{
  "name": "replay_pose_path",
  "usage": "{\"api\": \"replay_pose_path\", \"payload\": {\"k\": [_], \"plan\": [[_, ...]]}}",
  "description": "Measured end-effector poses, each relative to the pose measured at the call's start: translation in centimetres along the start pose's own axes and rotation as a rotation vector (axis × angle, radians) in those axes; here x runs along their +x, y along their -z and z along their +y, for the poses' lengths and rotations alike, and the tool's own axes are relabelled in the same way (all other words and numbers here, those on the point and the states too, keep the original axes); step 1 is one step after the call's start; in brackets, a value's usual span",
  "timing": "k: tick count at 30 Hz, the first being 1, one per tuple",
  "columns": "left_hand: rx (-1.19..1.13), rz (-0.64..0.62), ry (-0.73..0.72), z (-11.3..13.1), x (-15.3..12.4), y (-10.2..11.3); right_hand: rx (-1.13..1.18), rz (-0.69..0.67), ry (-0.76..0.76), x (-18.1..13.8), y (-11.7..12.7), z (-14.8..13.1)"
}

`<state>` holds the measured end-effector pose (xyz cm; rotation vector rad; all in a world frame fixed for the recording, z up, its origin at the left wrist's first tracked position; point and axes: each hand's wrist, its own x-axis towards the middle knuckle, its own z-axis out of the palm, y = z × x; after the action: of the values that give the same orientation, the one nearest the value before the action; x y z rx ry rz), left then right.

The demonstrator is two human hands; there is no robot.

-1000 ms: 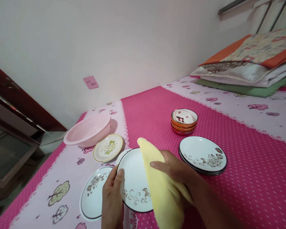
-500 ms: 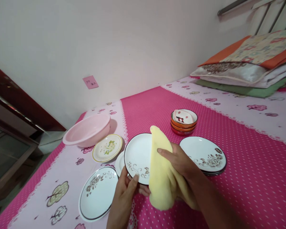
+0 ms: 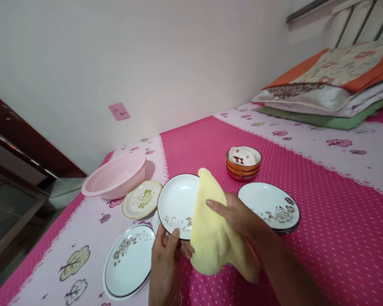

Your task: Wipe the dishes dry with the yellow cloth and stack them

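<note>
A white plate with a dark rim and brown flower print [image 3: 178,204] is held up in front of me. My left hand [image 3: 170,250] grips its lower left edge, thumb on top and fingers beneath. Over the plate's right side lies a yellow cloth [image 3: 210,238]. My right hand [image 3: 231,214] is closed on the cloth, pinching it around the plate's right edge, which the cloth hides. Below and left rests a similar plate [image 3: 127,263]. To the right, a stack of flower-print plates [image 3: 266,202] sits on the bedspread.
A pink basin [image 3: 115,174] stands at the left, beside a stack of yellow-rimmed plates [image 3: 142,199]. Orange bowls [image 3: 243,168] are stacked at centre right, a small patterned dish inside the top one. Folded bedding and a pillow [image 3: 312,95] lie far right, near the wall [image 3: 191,63].
Both hands have shifted slightly left with the plate and cloth, and the plate has risen a little. The hold on each is unchanged. My view has turned slightly.
</note>
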<state>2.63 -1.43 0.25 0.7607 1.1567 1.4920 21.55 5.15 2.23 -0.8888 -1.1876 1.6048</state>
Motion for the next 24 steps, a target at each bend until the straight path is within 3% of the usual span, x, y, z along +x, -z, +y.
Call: {"api": "replay_pose_path", "payload": {"k": [2, 7, 12, 16, 18, 22, 24], "plan": [[-0.025, 0.052, -0.02, -0.1, 0.3, 0.5, -0.108, 0.04, 0.029, 0.2, 0.9, -0.2], [-0.091, 0.134, -0.034, 0.0, 0.7, 1.5, -0.557, 0.433, 0.194, 1.2, 2.1, 0.7], [-0.135, 0.151, -0.047, 0.3, 0.7, 1.6, -1.014, 0.36, 0.218, 2.8, 1.3, 4.2], [-0.193, 0.184, -0.052, 0.8, 0.7, 1.3, -1.243, 0.468, 0.254, 3.0, 0.6, 4.7], [-0.224, 0.215, -0.074, 1.0, 0.7, 1.2, -1.272, 0.385, 0.23, 2.4, 0.2, 4.1], [-0.265, 0.242, -0.082, 1.0, 1.0, 1.2, -1.347, 0.053, 0.159, 1.2, -0.6, 3.8], [-0.271, 0.243, -0.072, 1.0, 1.1, 1.3, -1.432, -0.008, 0.115, 1.1, -0.8, 4.7]]}}
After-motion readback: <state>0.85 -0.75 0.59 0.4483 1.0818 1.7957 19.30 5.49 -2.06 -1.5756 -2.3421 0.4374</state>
